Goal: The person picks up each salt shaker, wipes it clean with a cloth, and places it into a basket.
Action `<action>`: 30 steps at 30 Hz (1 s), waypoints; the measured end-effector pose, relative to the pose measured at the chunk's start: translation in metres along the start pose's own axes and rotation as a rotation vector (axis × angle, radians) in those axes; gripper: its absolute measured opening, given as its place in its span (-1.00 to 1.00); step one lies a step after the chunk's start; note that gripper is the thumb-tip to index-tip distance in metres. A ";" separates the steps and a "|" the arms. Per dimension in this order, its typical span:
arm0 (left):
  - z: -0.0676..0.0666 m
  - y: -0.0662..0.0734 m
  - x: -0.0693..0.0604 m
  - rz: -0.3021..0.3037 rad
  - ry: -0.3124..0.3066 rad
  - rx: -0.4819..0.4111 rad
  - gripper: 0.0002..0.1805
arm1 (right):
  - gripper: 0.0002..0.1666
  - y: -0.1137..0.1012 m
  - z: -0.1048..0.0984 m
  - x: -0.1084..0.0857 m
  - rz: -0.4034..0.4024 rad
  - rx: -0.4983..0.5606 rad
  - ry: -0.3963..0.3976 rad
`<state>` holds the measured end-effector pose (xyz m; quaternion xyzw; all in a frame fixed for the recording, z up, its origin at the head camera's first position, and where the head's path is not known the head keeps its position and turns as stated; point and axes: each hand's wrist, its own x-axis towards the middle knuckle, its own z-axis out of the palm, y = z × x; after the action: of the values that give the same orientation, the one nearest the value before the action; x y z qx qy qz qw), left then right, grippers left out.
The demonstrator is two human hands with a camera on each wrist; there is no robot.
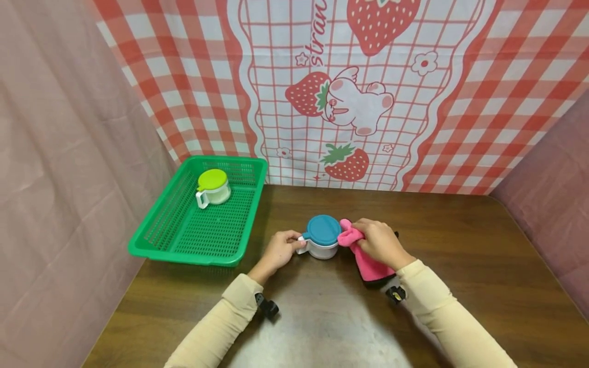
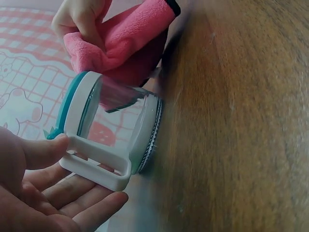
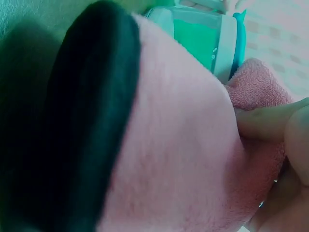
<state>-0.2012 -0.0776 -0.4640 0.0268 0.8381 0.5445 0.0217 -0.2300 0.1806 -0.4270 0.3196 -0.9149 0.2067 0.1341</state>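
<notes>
Head view: left hand (image 1: 276, 253) pinches the white handle of the blue-lidded jar (image 1: 323, 234), thumb opposite fingers. Right hand (image 1: 382, 245) grips a bunched pink cloth (image 1: 374, 267) at the jar's 3 o'clock; contact with the lid edge likely, can't confirm. Jar sits roughly mid-desk, near upright; base contact unclear. Handle faces 9 o'clock, so left probably just steadies it and leaves lid and wall free for the cloth. Green basket (image 1: 184, 257) lies between 9 and 10 o'clock of the jar, lime-lidded jar (image 1: 214, 186) inside toward its 12, likely parked off the work spot. Desk (image 1: 460, 240): brown wood grain, glare at 6. Room: strawberry-print curtain (image 1: 207, 76) at 12, pinkish drapes (image 1: 69, 128) both sides.
</notes>
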 end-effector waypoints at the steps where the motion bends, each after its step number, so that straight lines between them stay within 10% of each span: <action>1: 0.000 0.000 0.000 0.002 -0.002 -0.002 -0.82 | -0.78 0.000 0.000 0.000 -0.003 -0.006 -0.006; 30: -0.004 0.000 0.004 0.006 -0.040 0.022 -0.83 | -0.73 0.002 0.026 0.002 -0.034 -0.082 -0.172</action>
<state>-0.2057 -0.0811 -0.4629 0.0407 0.8434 0.5344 0.0364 -0.2357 0.1691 -0.4493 0.3460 -0.9252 0.1385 0.0713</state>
